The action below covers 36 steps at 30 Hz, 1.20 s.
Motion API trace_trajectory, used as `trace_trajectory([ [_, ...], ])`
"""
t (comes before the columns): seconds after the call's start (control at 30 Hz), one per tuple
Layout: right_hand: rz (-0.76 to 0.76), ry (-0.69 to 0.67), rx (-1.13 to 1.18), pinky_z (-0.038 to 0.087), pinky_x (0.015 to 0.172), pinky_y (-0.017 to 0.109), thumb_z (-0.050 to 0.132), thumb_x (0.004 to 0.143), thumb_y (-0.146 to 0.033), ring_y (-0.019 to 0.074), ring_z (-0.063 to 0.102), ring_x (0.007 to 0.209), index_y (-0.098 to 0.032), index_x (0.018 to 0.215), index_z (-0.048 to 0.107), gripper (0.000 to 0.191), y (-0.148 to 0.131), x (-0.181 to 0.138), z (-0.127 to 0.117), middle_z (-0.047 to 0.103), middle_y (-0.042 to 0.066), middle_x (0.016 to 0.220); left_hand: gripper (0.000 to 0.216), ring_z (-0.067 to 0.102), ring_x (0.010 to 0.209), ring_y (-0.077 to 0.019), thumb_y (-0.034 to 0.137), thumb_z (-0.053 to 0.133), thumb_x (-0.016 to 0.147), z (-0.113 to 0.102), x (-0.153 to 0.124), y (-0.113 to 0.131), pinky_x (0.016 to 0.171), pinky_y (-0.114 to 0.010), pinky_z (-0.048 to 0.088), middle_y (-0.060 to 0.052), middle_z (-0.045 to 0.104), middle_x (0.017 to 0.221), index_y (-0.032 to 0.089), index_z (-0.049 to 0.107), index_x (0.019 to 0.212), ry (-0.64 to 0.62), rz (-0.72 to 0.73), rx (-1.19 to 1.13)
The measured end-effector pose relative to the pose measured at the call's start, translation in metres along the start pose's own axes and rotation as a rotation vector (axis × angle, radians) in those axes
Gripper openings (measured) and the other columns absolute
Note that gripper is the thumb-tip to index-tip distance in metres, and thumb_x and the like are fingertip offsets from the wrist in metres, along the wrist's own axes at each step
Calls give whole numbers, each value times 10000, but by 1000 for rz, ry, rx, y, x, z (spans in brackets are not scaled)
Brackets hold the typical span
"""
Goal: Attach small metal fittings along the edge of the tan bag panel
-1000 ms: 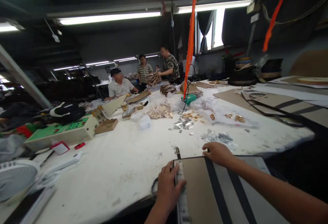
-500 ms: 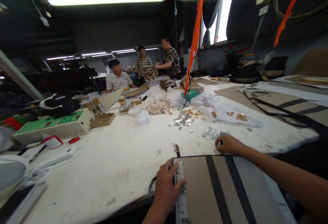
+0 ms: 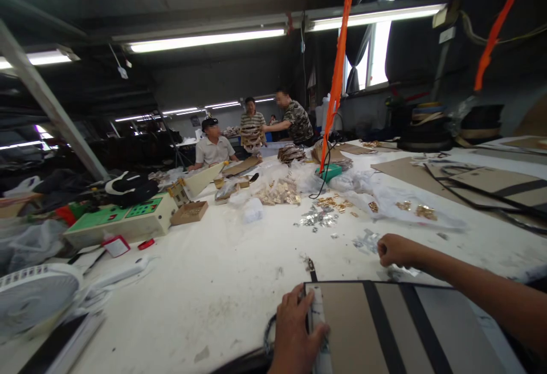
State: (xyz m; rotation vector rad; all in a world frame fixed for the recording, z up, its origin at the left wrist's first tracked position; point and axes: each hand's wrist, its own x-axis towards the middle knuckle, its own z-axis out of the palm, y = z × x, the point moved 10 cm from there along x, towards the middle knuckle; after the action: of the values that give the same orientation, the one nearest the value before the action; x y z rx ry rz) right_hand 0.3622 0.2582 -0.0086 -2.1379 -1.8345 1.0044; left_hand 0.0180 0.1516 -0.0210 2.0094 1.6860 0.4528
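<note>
- Our left hand (image 3: pixel 297 337) lies at the near edge of the table (image 3: pixel 205 283), fingers spread flat and thumb hooked over the white strip (image 3: pixel 317 317) along the left edge of the striped panel (image 3: pixel 384 328); it presses rather than grips.
- The striped panel, tan with two dark bands, rests flat at the table's near edge, between our two arms.
- Our right hand (image 3: pixel 393 249) is curled into a loose fist just beyond the panel's far edge, knuckles on the white table cover; we cannot tell whether it pinches anything.
- Just past that fist lies a scatter of small silver metal pieces (image 3: pixel 366 241).
- Farther toward the middle of the table sit more silver pieces (image 3: pixel 317 218) and gold metal fittings (image 3: pixel 335 203).
- Along the left edge stand a white fan (image 3: pixel 34 297) and a green-topped machine (image 3: pixel 122 221), with a small cardboard box (image 3: pixel 188 212) beside it.
- At the far end, three people (image 3: pixel 252 129) are at work, one seated.
</note>
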Motion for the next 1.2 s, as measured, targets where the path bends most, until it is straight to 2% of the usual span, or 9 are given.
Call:
trace_trajectory([
  [0.1, -46, -1, 79, 369, 423, 193, 629, 658, -170, 98, 515, 481, -100, 855, 631, 208, -24, -22, -3, 592, 21, 628, 708, 357, 1449, -263, 388, 678, 735, -2, 1, 2, 1249, -420, 260, -13, 412, 1576, 310, 586, 1432, 33, 37, -14],
  [0.2, -106, 14, 271, 386, 438, 177, 672, 740, -244, 85, 545, 504, -106, 1026, 650, 318, -59, -51, 7, 657, 37, 740, 694, 393, 1415, -261, 410, 703, 746, -6, 2, 8, 1223, -416, 298, -34, 446, 1546, 287, 598, 1422, 70, 81, -8],
  [0.3, -94, -21, 477, 317, 414, 160, 703, 784, -295, 73, 491, 445, -114, 1075, 695, 343, -90, -74, 43, 601, 17, 588, 686, 411, 1389, -257, 424, 723, 753, -9, 4, 14, 1200, -412, 320, -46, 470, 1519, 271, 606, 1411, 99, 114, -5],
  [0.43, -69, -64, 602, 354, 429, 173, 677, 788, -223, 83, 479, 425, -105, 1017, 718, 260, -118, -82, 99, 565, 5, 519, 670, 437, 1354, -251, 422, 749, 742, -11, 4, 18, 1175, -402, 339, -54, 511, 1470, 262, 628, 1381, 115, 126, -15],
  [0.57, -58, -60, 574, 338, 416, 173, 662, 790, -208, 76, 458, 416, -113, 979, 725, 220, -128, -72, 123, 568, 0, 523, 671, 452, 1327, -242, 410, 769, 723, -12, 5, 18, 1158, -385, 348, -50, 539, 1424, 271, 636, 1366, 114, 122, -32],
  [0.83, -13, -32, 440, 391, 434, 195, 656, 741, -210, 110, 516, 437, -132, 940, 721, 224, -129, -66, 126, 595, 13, 553, 683, 456, 1302, -243, 381, 785, 699, -14, 7, 22, 1140, -380, 356, -57, 551, 1400, 249, 635, 1352, 114, 143, -64],
  [1.03, -40, -39, 302, 398, 491, 214, 643, 721, -222, 134, 556, 473, -139, 933, 730, 244, -135, -68, 124, 621, 34, 579, 614, 478, 1271, -237, 377, 764, 724, -17, 11, 21, 1140, -364, 360, -59, 591, 1349, 211, 660, 1306, 87, 159, -87],
  [1.1, -90, 6, 249, 413, 571, 219, 652, 715, -215, 142, 600, 571, -149, 912, 735, 224, -138, -68, 119, 657, 49, 649, 565, 509, 1237, -225, 365, 698, 790, -20, 18, 17, 1118, -345, 378, -67, 619, 1311, 187, 643, 1323, 76, 141, -110],
  [1.2, -188, 113, 183, 404, 726, 228, 665, 710, -202, 157, 626, 831, -163, 870, 733, 179, -145, -69, 110, 714, 59, 878, 586, 604, 1087, -184, 378, 577, 887, -19, 36, 6, 983, -299, 450, -65, 678, 1202, 180, 538, 1437, -11, 28, -139],
])
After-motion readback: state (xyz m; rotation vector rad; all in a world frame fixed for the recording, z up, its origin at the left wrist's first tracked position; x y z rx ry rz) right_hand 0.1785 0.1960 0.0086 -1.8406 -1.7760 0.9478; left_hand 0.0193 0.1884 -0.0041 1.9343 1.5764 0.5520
